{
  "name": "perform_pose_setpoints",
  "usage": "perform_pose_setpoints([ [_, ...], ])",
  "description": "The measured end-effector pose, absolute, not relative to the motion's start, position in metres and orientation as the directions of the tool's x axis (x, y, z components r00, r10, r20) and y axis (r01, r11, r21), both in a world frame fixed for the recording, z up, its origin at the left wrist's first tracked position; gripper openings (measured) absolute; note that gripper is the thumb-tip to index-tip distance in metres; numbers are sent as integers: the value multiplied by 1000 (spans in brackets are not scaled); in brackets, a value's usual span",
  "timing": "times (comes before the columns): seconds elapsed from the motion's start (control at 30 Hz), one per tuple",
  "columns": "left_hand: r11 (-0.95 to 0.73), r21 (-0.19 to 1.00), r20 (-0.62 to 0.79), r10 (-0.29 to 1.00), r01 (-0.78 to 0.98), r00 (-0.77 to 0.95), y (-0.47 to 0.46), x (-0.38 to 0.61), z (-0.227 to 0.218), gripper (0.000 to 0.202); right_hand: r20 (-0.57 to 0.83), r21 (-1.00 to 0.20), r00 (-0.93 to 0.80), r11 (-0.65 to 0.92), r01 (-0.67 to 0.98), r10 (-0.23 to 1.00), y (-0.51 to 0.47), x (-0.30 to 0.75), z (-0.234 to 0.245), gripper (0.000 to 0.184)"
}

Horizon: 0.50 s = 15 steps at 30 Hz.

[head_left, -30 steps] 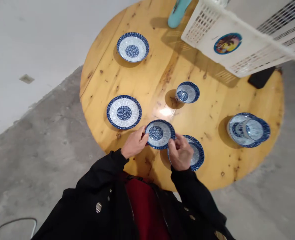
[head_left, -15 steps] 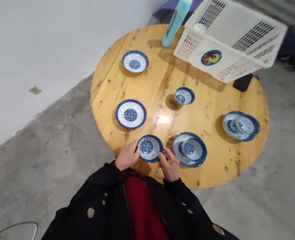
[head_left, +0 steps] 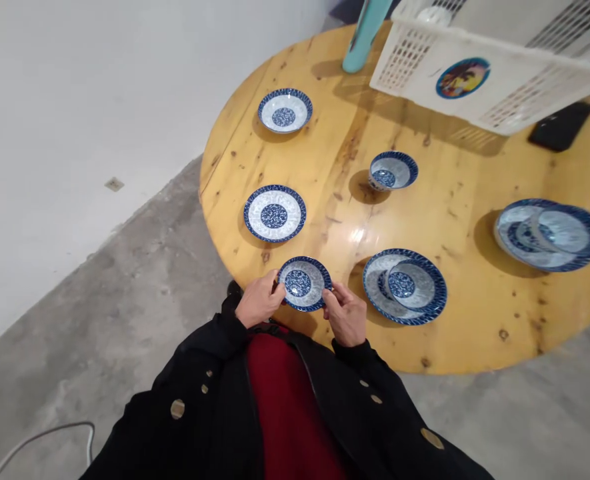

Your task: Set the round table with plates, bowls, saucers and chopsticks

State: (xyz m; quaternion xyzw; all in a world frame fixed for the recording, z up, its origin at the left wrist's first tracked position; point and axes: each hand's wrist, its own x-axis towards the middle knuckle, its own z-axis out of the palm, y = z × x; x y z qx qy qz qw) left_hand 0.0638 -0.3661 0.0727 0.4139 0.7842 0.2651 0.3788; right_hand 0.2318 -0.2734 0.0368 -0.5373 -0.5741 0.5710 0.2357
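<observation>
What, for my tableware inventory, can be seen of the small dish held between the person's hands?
The small round dish looks like glazed ceramic, with a pale surface patterned in blue, a dark blue rim and a dense blue medallion at its centre. Its hollow side faces up. It is gripped at the rim between the left hand and the right hand, and seems raised off the table. Nothing else appears to touch it.

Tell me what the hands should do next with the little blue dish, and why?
Probably set the small blue-and-white dish down on the matching plate beside it, which already holds another dish. The left hand and right hand both hold the small dish by its rim, close to that plate.
</observation>
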Motion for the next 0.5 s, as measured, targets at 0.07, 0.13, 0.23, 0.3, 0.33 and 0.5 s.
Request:
perform_pose_setpoints([
  [0.07, 500, 733, -366, 862, 462, -351, -363, 55, 72, 12, -325, -912, -279, -220, 347, 904, -274, 226, 40, 43],
  [0.13, 480, 748, -362, 874, 458, -325, -363, 42, 70, 11, -301, -916, -261, -202, 346, 917, -275, 216, 40, 42],
  [0.23, 445, 787, -374, 895, 427, -243, -367, 11, 66, 13, -282, -916, -247, -183, 357, 927, -283, 193, 35, 41],
  [0.3, 417, 793, -369, 909, 445, -196, -373, -17, 66, 16, -297, -911, -236, -200, 361, 925, -294, 170, 33, 40],
  [0.33, 401, 785, -357, 916, 473, -183, -376, -33, 66, 17, -306, -908, -224, -214, 359, 925, -302, 156, 32, 38],
  [0.5, 322, 758, -319, 942, 567, -109, -382, -116, 72, 25, -292, -919, -130, -240, 314, 948, -334, 79, 33, 30],
])
